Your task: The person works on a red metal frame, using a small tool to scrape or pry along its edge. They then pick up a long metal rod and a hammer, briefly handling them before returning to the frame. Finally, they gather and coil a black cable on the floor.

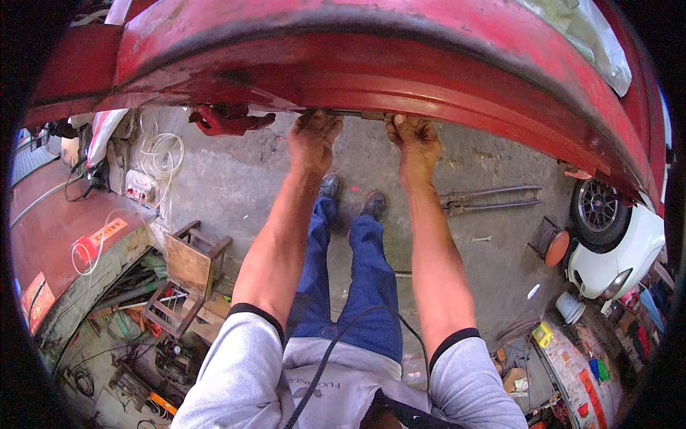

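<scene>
Overhead and in front of me is a large red vehicle panel (429, 79) with worn, dark-smudged paint. Along its lower edge runs a thin dark flat strip (363, 114), whose kind I cannot make out. My left hand (313, 139) is closed on the strip's left end, fingers curled up against the panel. At the other end my right hand (414, 136) grips it too, thumb on top and fingers bent. Part of the strip is hidden by the hands and the panel. To the left of my left hand, a jagged red piece (229, 120) hangs below the panel edge.
On the grey concrete floor lie a long metal tool with two bars (493, 197) and a small wrench (481, 239). A wooden stool (191, 259) stands left, near coiled white hose (161, 154). At right are a wheel (602, 211), a round stool (556, 247) and a white bumper (622, 264).
</scene>
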### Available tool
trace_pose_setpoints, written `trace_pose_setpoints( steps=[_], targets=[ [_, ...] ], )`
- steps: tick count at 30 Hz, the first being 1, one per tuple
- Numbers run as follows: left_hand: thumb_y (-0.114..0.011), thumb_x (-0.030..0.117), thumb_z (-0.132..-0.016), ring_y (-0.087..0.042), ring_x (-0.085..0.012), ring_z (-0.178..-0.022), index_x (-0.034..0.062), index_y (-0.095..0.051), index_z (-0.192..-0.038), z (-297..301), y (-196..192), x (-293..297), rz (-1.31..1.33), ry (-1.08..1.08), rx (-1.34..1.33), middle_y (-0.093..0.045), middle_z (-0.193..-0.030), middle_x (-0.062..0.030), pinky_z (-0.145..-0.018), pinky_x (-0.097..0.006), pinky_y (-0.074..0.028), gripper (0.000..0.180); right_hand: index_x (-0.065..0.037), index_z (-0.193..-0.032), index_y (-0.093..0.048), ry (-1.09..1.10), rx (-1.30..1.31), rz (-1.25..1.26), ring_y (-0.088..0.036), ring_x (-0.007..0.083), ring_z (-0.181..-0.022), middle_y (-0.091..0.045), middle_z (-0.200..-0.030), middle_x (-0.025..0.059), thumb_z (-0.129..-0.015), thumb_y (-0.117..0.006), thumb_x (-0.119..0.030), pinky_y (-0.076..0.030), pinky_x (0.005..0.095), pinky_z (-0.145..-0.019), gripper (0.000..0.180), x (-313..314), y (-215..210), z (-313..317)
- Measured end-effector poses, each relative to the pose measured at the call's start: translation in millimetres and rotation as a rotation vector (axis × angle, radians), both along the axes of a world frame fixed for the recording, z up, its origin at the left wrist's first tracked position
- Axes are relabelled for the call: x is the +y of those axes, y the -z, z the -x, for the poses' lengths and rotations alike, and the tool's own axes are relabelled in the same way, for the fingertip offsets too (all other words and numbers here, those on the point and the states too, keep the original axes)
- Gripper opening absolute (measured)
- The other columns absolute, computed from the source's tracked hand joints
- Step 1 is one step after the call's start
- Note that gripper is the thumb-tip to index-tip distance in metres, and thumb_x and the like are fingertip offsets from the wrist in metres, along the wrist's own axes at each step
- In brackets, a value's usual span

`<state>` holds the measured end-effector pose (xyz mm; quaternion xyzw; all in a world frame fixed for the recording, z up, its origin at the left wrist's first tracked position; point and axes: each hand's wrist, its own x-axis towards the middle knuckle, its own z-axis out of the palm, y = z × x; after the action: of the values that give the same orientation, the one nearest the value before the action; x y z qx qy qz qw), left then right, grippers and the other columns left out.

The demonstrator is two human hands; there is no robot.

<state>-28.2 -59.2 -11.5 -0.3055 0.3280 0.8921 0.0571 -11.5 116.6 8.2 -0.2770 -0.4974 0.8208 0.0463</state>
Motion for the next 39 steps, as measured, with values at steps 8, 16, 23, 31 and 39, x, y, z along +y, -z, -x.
trace_pose_setpoints(
  steps=[8, 16, 23, 31, 39],
  targets=[
    [-0.053, 0.013, -0.087, -0.062, -0.0267, -0.091, 0.0033, -0.052, -0.100, -9, 7, 21, 0.014, 0.165, 0.088, -0.062, -0.098, -0.0127, -0.079, -0.039, -0.053, 0.016, -0.004, -0.085, -0.056, 0.012, 0.030, 0.017, -0.064, 0.0199, -0.076, -0.065, -0.087, 0.0084, -0.077, -0.071, -0.006, -0.054, 0.0320, -0.071, 0.017, 4, 11, -3],
    [-0.059, 0.012, -0.083, -0.062, -0.0186, -0.084, 0.0066, -0.055, -0.102, -11, 20, 32, 0.073, 0.213, 0.100, -0.063, -0.095, -0.0077, -0.069, -0.029, -0.051, 0.020, -0.003, -0.086, -0.057, 0.059, -0.032, 0.199, -0.063, 0.0220, -0.083, -0.064, -0.090, 0.0093, -0.076, -0.068, -0.001, -0.053, 0.0337, -0.077, 0.015, 0, 4, -2],
    [-0.061, 0.011, -0.080, -0.057, -0.0154, -0.068, 0.0074, -0.057, -0.091, -4, -6, 37, 0.072, 0.278, -0.081, -0.057, -0.078, -0.0029, -0.063, -0.028, -0.048, 0.013, -0.003, -0.087, -0.059, 0.130, -0.085, 0.178, -0.063, 0.0213, -0.078, -0.065, -0.089, 0.0091, -0.076, -0.068, -0.001, -0.053, 0.0334, -0.073, 0.015, -9, 0, 4],
    [-0.063, 0.016, -0.083, -0.059, -0.0169, -0.074, 0.0080, -0.058, -0.092, 1, 3, 29, 0.011, 0.358, -0.070, -0.059, -0.083, -0.0029, -0.064, -0.029, -0.051, 0.013, -0.003, -0.084, -0.063, 0.142, -0.145, 0.142, -0.064, 0.0212, -0.073, -0.066, -0.084, 0.0089, -0.074, -0.068, -0.001, -0.053, 0.0339, -0.071, 0.012, -9, -3, 5],
    [-0.062, 0.018, -0.083, -0.059, -0.0182, -0.076, 0.0092, -0.058, -0.094, -8, 9, 17, 0.283, 0.475, 0.062, -0.060, -0.085, -0.0036, -0.068, -0.033, -0.050, 0.015, -0.001, -0.086, -0.062, 0.085, -0.123, 0.155, -0.064, 0.0213, -0.075, -0.066, -0.085, 0.0102, -0.074, -0.065, 0.002, -0.054, 0.0321, -0.070, 0.013, -5, -4, 5]
  ],
)
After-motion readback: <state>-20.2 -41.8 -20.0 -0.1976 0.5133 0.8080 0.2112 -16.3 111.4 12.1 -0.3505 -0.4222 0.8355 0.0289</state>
